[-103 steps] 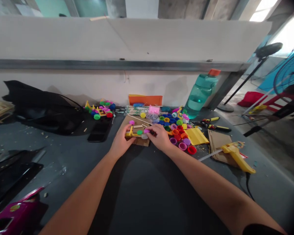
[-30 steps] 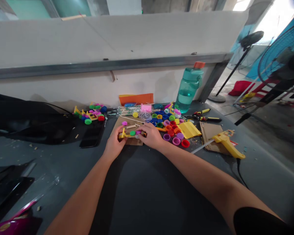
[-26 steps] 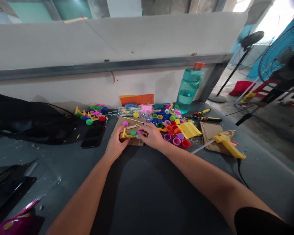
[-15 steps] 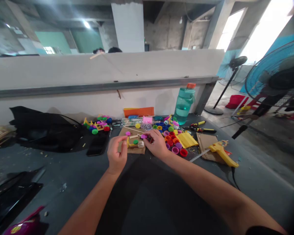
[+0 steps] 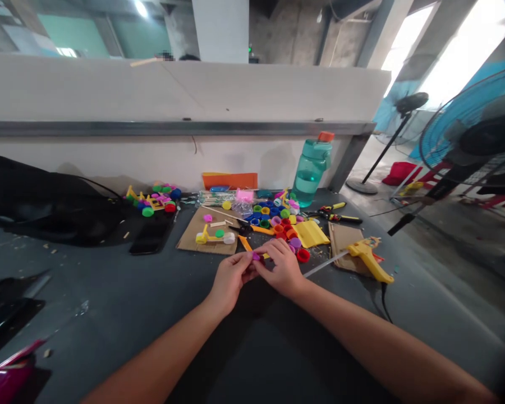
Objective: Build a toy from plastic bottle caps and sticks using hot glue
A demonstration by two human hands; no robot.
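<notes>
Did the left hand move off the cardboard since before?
Yes. The left hand has left the cardboard, coming nearer the person and rightward, meeting the right hand at a small purple cap.

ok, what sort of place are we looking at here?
Probably a craft workbench in a bare concrete workshop hall. Signs: the grey table strewn with coloured bottle caps, a yellow glue gun on cardboard, and standing fans beyond. The left hand and right hand pinch a purple cap.

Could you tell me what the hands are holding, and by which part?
The left hand and right hand together pinch a small purple cap by its rim, between fingertips.
</notes>
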